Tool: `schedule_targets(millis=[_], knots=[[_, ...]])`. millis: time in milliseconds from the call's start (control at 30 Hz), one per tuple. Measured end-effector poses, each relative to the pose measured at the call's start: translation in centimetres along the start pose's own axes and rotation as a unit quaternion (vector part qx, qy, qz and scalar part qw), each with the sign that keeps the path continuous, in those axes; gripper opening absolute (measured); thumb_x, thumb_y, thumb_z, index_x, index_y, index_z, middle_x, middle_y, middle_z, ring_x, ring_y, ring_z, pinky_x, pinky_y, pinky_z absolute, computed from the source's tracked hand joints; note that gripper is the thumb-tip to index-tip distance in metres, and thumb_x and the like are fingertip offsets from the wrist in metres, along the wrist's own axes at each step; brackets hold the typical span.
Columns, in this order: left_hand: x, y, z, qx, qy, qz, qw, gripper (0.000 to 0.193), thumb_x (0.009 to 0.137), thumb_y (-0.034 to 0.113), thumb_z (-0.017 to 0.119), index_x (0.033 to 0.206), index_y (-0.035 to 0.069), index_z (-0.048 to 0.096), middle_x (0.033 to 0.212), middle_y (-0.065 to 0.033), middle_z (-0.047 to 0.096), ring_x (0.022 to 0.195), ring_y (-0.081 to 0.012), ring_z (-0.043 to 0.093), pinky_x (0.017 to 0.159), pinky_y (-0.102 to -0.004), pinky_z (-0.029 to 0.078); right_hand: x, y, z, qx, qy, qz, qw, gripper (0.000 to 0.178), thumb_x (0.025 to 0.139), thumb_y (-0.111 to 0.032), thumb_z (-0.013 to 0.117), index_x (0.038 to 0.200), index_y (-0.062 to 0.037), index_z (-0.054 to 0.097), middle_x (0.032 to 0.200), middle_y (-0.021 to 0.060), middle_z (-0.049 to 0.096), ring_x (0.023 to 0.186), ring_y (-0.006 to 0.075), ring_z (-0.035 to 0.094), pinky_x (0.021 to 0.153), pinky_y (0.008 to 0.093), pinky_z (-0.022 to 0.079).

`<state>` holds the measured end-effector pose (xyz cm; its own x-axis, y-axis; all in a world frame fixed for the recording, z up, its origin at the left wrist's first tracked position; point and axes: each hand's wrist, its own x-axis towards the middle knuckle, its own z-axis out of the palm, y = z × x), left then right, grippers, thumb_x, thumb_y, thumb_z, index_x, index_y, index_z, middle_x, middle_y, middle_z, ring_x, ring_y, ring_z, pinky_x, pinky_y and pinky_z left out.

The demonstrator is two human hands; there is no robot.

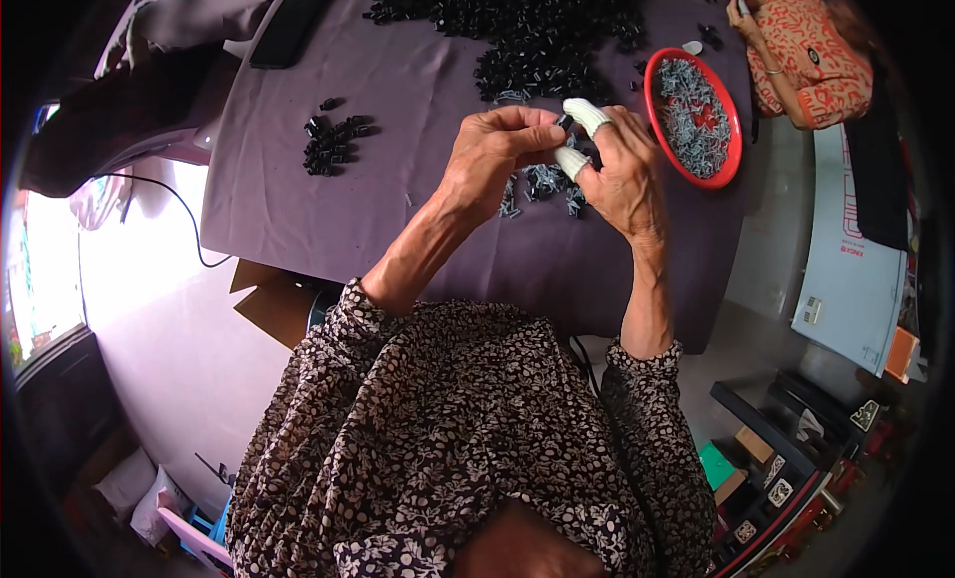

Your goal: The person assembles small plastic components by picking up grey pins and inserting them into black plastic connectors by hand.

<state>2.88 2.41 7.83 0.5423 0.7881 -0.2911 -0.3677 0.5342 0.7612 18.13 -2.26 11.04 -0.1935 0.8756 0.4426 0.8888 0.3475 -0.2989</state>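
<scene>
My left hand (494, 148) and my right hand (625, 175) meet above the table, their fingers closed on a small black plastic part (566, 122). Thumb and forefinger of the left hand pinch it from one side. White finger cots (585, 113) cover the thumb and forefinger of my right hand, which grips from the other side. Whether a grey piece is in the pinch too, I cannot make out. Beneath the hands lies a small pile of grey screw-like pieces (510, 198) mixed with black parts, partly hidden by the fingers.
A red bowl (652, 93) of grey screw-like pieces stands right of my hands. Farther back spreads a big heap of black parts (542, 46); a smaller cluster (333, 143) lies left. A dark phone (290, 26) rests far left. Another person (811, 56) sits at the far right.
</scene>
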Motion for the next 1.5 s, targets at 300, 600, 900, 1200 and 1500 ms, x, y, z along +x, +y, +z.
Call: schedule_targets(millis=[300,600,900,1200,1500], knots=[[0.3,-0.6,-0.5,-0.029,-0.015,-0.018,0.999,0.014,0.076,0.003,0.064,0.088,-0.004,0.061,0.081,-0.0080,0.062,0.072,-0.0147,0.060,0.071,-0.0266,0.051,-0.3,0.8,0.7,-0.015,-0.033,-0.043,0.998,0.037,0.058,0.003,0.064,0.094,0.0048,0.055,0.085,0.0148,0.055,0.078,0.0308,0.055,0.068,0.0375,0.046],[-0.1,-0.3,-0.7,0.004,-0.027,-0.035,0.999,0.016,0.079,0.009,0.064,0.090,-0.003,0.062,0.081,-0.0079,0.063,0.073,-0.0143,0.061,0.072,-0.0271,0.050,-0.9,1.3,1.4,0.050,-0.020,-0.042,0.998,0.034,0.058,0.003,0.064,0.090,0.0050,0.054,0.085,0.0153,0.055,0.078,0.0318,0.056,0.068,0.0386,0.047],[-0.1,-1.1,-0.7,0.059,-0.012,-0.010,0.998,0.020,0.082,0.016,0.062,0.091,-0.003,0.062,0.080,-0.0077,0.063,0.073,-0.0141,0.060,0.072,-0.0271,0.049,-1.1,0.7,1.2,0.024,-0.047,-0.018,0.998,0.034,0.059,0.002,0.064,0.091,0.0049,0.054,0.088,0.0157,0.055,0.080,0.0320,0.055,0.070,0.0385,0.047],[0.0,-1.6,-0.9,-0.021,-0.060,-0.062,0.996,0.021,0.086,0.017,0.057,0.091,-0.003,0.062,0.082,-0.0079,0.063,0.076,-0.0147,0.060,0.072,-0.0274,0.050,-1.5,1.6,1.2,0.018,-0.055,-0.041,0.997,0.027,0.056,0.001,0.064,0.080,0.0042,0.053,0.081,0.0145,0.056,0.078,0.0318,0.055,0.069,0.0394,0.046],[0.7,-1.8,-1.3,0.051,-0.072,-0.037,0.995,0.021,0.085,0.017,0.059,0.090,-0.003,0.063,0.081,-0.0077,0.063,0.075,-0.0139,0.060,0.073,-0.0275,0.049,-1.5,1.5,1.2,-0.018,-0.046,-0.070,0.996,0.021,0.059,-0.004,0.065,0.074,0.0024,0.052,0.078,0.0129,0.055,0.072,0.0293,0.054,0.064,0.0381,0.044]])
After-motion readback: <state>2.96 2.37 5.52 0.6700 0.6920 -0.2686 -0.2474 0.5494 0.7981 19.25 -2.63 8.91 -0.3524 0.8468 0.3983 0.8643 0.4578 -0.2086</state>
